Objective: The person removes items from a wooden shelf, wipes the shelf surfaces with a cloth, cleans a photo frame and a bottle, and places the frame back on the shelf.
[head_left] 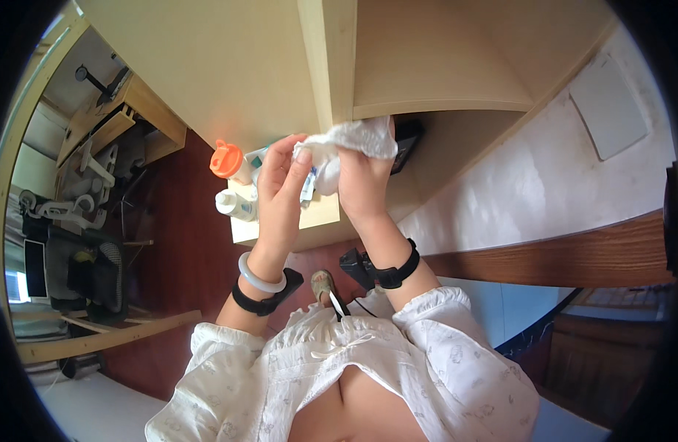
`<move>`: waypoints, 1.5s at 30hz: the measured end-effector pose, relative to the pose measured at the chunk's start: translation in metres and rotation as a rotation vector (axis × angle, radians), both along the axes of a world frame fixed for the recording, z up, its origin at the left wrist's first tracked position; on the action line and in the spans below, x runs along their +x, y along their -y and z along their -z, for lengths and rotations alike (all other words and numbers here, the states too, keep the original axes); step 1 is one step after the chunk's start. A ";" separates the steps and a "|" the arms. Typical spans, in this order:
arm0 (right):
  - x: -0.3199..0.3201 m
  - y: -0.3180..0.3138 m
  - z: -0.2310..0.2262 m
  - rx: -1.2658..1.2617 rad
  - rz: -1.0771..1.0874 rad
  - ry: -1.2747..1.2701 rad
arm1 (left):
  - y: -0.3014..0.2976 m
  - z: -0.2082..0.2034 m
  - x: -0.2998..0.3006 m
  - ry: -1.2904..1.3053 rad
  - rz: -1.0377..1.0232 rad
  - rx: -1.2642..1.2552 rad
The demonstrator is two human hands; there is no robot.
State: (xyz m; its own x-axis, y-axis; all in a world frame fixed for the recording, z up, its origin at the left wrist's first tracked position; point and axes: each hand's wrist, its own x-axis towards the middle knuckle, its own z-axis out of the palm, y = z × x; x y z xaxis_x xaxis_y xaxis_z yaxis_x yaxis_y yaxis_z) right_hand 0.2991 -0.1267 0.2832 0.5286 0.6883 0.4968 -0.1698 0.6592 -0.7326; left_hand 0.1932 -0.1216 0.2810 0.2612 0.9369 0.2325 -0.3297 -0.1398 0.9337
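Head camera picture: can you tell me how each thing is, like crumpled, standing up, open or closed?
White cloth: crumpled, held in both hands.
Left hand: pinching the cloth's edge.
Right hand: holding the cloth, fingers partly hidden.
Orange-lidded bottle: upright, lid on.
White bottle: upright, cap on.

white cloth (361, 137): textured, crumpled
pose: bunched, draped over right hand (362, 180), hiding its fingers
left edge: at left hand's (281, 173) thumb
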 end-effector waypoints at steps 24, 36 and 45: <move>0.026 0.011 -0.098 0.220 0.638 0.551 | -0.018 0.018 -0.020 -0.110 -0.045 -0.055; 0.024 -0.004 -0.108 0.091 0.479 0.570 | -0.032 0.020 -0.032 -0.059 -0.108 -0.010; 0.023 0.004 -0.110 0.016 0.401 0.508 | -0.030 0.026 -0.033 -0.072 -0.089 -0.030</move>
